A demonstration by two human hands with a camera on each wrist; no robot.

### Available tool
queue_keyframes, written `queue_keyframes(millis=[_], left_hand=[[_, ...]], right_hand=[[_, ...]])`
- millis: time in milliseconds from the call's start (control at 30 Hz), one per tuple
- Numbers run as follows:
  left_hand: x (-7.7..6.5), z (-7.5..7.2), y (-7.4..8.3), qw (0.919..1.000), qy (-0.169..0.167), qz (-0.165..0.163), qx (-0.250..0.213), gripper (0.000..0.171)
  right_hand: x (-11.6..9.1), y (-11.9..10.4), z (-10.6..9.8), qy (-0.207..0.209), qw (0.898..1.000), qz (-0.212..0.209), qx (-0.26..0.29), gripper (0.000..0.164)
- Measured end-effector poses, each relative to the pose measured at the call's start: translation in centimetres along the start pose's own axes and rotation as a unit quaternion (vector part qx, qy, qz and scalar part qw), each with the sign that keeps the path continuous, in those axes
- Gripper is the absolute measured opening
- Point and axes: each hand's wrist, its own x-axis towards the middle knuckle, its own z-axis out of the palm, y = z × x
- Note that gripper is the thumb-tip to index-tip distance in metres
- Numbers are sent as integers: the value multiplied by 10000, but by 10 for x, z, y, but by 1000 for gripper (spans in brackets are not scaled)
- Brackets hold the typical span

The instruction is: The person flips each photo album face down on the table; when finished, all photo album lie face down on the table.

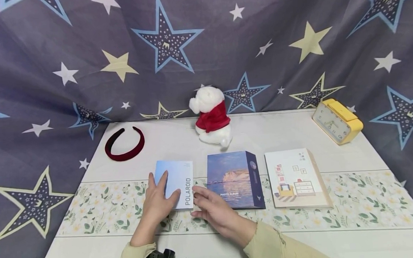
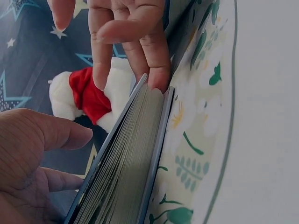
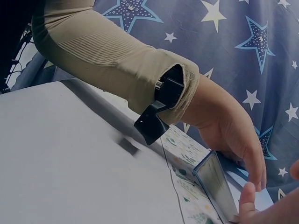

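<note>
A light blue and white album marked POLAROID (image 1: 178, 172) lies on the table before me. My left hand (image 1: 159, 201) rests over its left side, fingers spread across the cover and thumb toward the lower middle. Beside the album's right edge is my right hand (image 1: 216, 213), palm turned inward and fingers loosely bent. In the left wrist view, the album's page block (image 2: 126, 158) shows between its covers, and fingertips of the right hand (image 2: 128, 39) meet its far end. The right wrist view shows the left hand (image 3: 226, 123) arched over the album (image 3: 215, 184).
Right of the hands lie a dark blue photo album (image 1: 231, 178) and a white illustrated book (image 1: 295, 180). Farther back are a dark red headband (image 1: 125, 155), a white plush toy (image 1: 211, 117) in red and a yellow clock (image 1: 337, 121). A star-patterned cloth (image 1: 202, 54) hangs behind the table.
</note>
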Motion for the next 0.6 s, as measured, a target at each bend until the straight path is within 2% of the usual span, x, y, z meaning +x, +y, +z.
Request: queue_keyframes(millis=[600], left_hand=[[3,-3,-1,9994,-90,-295,-177,74]], right_hand=[[2,1,0,77,10000,-48,-15,60]])
